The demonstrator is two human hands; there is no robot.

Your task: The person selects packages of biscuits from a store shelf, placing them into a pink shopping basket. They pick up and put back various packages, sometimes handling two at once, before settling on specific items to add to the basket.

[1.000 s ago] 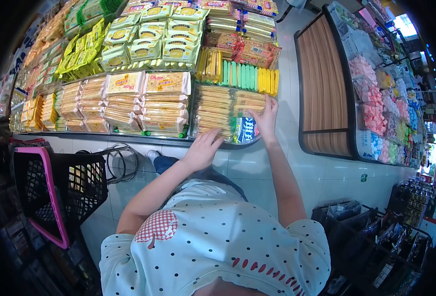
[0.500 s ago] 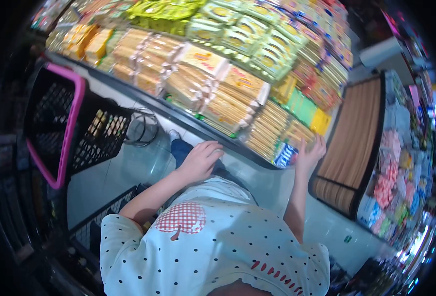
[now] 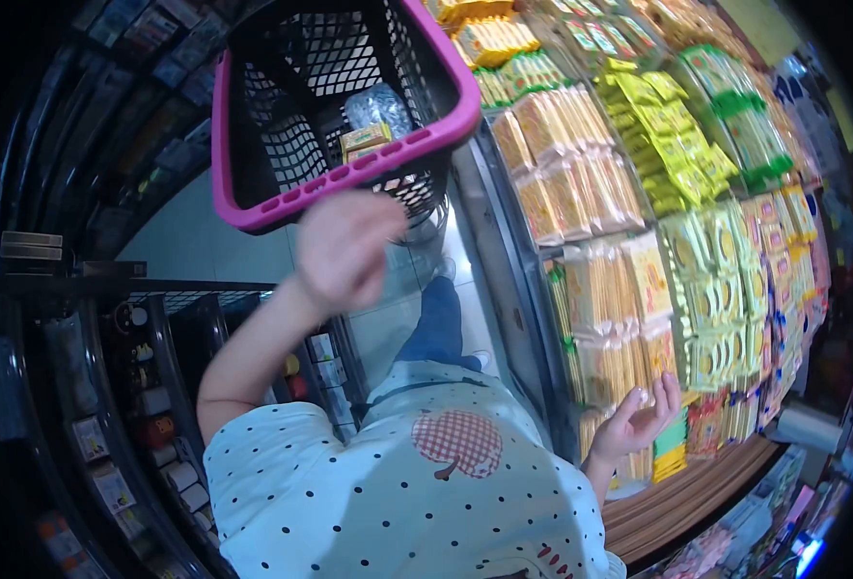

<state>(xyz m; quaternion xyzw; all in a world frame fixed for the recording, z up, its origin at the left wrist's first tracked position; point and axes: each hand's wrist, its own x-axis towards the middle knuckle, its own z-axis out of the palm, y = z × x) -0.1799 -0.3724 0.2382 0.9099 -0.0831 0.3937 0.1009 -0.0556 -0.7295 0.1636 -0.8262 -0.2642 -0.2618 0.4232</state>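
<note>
My left hand point(image 3: 347, 249) is raised in front of the near rim of a black mesh basket point(image 3: 349, 179) with a pink rim. It is smeared by motion, so its fingers and anything in them are unclear. Inside the basket lie a small yellow packet point(image 3: 365, 138) and a bluish-grey wrapped item point(image 3: 380, 106). My right hand point(image 3: 637, 421) hovers at the lower right beside the biscuit packs point(image 3: 605, 372), its fingers apart and nothing in them.
A display of packaged snacks runs along the right, with yellow-green packets point(image 3: 673, 145) and pale green packs point(image 3: 711, 289). Dark shelves point(image 3: 147, 386) stand at the left. A brown ribbed stand point(image 3: 682, 507) is at the lower right. My legs point(image 3: 433, 323) are on the tiled floor.
The view has turned left, bringing the basket to the top centre and the snack display to the right. My left hand has moved up to the basket's rim. My right hand remains near the packs.
</note>
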